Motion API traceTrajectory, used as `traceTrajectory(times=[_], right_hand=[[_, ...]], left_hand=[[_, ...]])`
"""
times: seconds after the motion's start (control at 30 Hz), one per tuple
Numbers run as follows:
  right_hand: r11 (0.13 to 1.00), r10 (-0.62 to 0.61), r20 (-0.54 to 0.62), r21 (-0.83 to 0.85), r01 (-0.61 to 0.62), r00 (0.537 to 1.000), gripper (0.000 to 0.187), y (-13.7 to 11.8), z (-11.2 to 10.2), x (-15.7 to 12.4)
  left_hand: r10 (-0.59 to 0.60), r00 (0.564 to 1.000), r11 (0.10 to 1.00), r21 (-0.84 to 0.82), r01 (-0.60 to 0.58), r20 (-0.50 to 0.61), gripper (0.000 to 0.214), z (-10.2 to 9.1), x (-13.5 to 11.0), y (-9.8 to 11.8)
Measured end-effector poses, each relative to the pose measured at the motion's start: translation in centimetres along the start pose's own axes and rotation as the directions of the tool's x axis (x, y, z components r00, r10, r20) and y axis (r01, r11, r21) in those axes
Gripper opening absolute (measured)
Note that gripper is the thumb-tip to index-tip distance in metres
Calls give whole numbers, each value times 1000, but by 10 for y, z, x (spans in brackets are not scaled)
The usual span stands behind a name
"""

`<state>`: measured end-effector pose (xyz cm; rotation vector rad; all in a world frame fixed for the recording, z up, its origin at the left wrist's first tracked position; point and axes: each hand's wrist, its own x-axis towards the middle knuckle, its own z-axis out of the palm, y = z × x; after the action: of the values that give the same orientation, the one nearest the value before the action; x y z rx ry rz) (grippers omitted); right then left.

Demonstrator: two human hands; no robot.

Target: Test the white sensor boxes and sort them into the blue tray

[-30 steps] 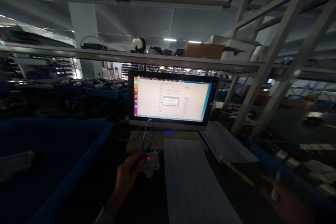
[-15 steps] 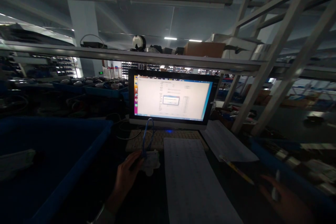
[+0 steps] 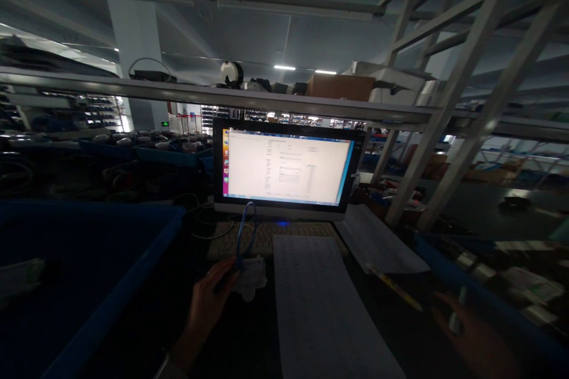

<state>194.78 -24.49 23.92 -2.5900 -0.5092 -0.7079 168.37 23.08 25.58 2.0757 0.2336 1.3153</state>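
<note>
My left hand (image 3: 212, 291) is closed at the near end of a blue cable (image 3: 242, 231), where it meets a small pale box-shaped device (image 3: 251, 275). The cable arches up in a loop in front of the keyboard (image 3: 284, 230). Its plug is mostly hidden behind my fingers. At the lower right, my right hand (image 3: 475, 331) is dim and blurred, with a light-coloured pen (image 3: 456, 311) held between its fingers. Between my hands lies a long printed sheet (image 3: 324, 302). A yellow pen (image 3: 395, 288) rests on the dark bench, left of my right hand.
A lit monitor (image 3: 287, 169) stands behind the keyboard. Another paper (image 3: 384, 243) lies to its right. Blue bins flank the bench, one at left (image 3: 171, 231) and one at right (image 3: 448, 260). A shelf (image 3: 267, 98) crosses above the monitor, and metal posts (image 3: 411, 166) rise at right.
The small pop-up window on the monitor has disappeared, and the form behind it shows. The whole view has shifted slightly; both hands keep nearly the same places and holds.
</note>
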Motion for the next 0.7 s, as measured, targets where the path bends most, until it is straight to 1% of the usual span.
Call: traceTrajectory(times=[0.2,0.4,0.53,0.7], right_hand=[[1000,-21,7,-20,21,1000,43,8,5,0],[999,26,55,-21,-25,998,49,9,7,0],[1000,14,15,-22,-14,1000,48,9,8,-1],[1000,17,30,-10,-17,999,46,5,6,-1]], left_hand=[[27,1000,999,19,-27,4,27,0,0,-1],[23,1000,999,24,-23,-1,30,1,0,-2],[40,999,999,11,-40,-25,29,1,-1,-2],[71,997,997,24,-71,-23,28,1,0,0]])
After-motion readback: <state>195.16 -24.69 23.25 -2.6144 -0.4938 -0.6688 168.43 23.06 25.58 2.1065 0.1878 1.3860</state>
